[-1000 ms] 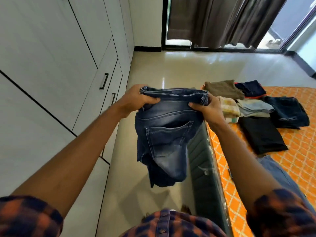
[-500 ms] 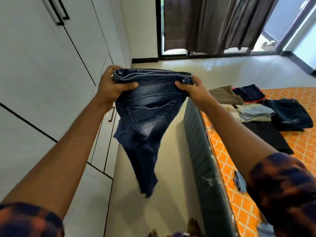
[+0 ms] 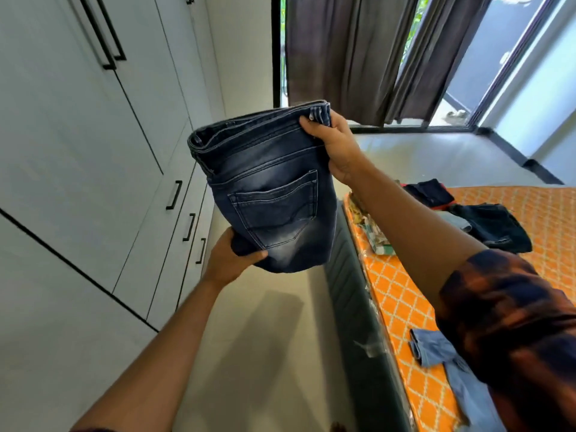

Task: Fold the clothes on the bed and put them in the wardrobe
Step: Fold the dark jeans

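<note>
Jeans [image 3: 268,194] are hanging at centre, half folded: right hand [image 3: 336,148] gripping the waistband [image 3: 261,127] at one o'clock, left hand [image 3: 230,260] clutching the lower fold at seven. Clothes [image 3: 492,226] are lying on the bed [image 3: 392,307] at three; wardrobe [image 3: 93,151] at nine is standing closed. Earlier, both hands were holding the waistband.

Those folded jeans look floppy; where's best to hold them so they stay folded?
The jeans hang doubled in the air. Pinch the thick waistband corner from the right, as the right hand does, and cup the bottom fold from the lower left, as the left hand does.
</note>
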